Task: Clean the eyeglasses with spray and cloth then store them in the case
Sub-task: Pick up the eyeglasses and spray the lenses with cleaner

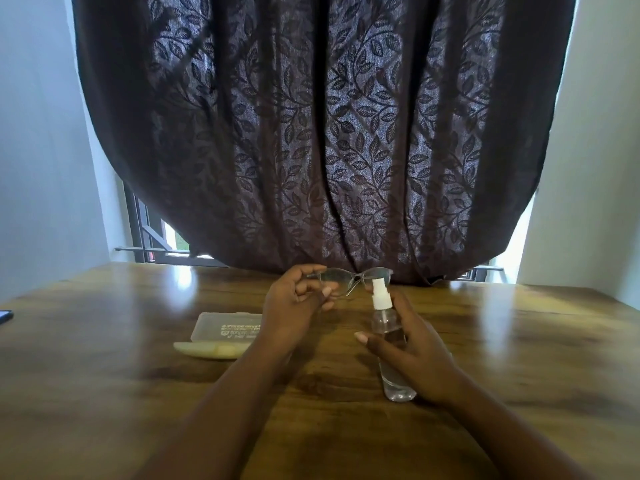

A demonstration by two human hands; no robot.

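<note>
My left hand [294, 306] holds thin-framed eyeglasses [356, 277] by their left end, raised above the table with the lenses facing me. My right hand [412, 344] grips a clear spray bottle [384, 320] with a white nozzle, which sits just below the right lens. A translucent glasses case [227, 326] lies shut on the wooden table [104, 358] to the left of my left wrist. A folded pale yellow cloth [211, 350] lies just in front of the case.
A dark leaf-patterned curtain [318, 133] hangs over the window at the table's far edge. A dark phone edge [5, 317] shows at the far left. White walls stand on both sides.
</note>
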